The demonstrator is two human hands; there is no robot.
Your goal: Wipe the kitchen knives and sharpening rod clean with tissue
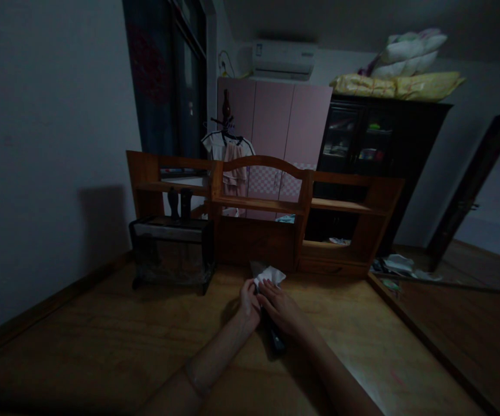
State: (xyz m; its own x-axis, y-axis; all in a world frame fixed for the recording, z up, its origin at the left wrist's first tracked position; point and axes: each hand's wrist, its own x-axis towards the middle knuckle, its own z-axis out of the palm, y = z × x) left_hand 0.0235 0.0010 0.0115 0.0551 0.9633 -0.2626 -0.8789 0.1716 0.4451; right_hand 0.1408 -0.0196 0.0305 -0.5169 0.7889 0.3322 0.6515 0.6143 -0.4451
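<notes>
Over the middle of the wooden surface my two hands meet around a white tissue (276, 276). A dark tool that looks like a knife (276, 341) lies between them, its black handle pointing back toward me. A greyish flat part shows just beyond the tissue, probably the blade. My left hand (249, 300) is closed around the tool from the left side. Pressed over the tissue from the right is my right hand (279, 303), its fingers bent onto it. Dim light hides the exact contact between fingers and tool.
A dark knife rack (172, 254) with black handles sticking up stands on the left, near the wall. Behind my hands rises a wooden shelf unit (258, 203). A raised wooden edge (423, 335) runs along the right side. A pink wardrobe (273, 121) stands farther back.
</notes>
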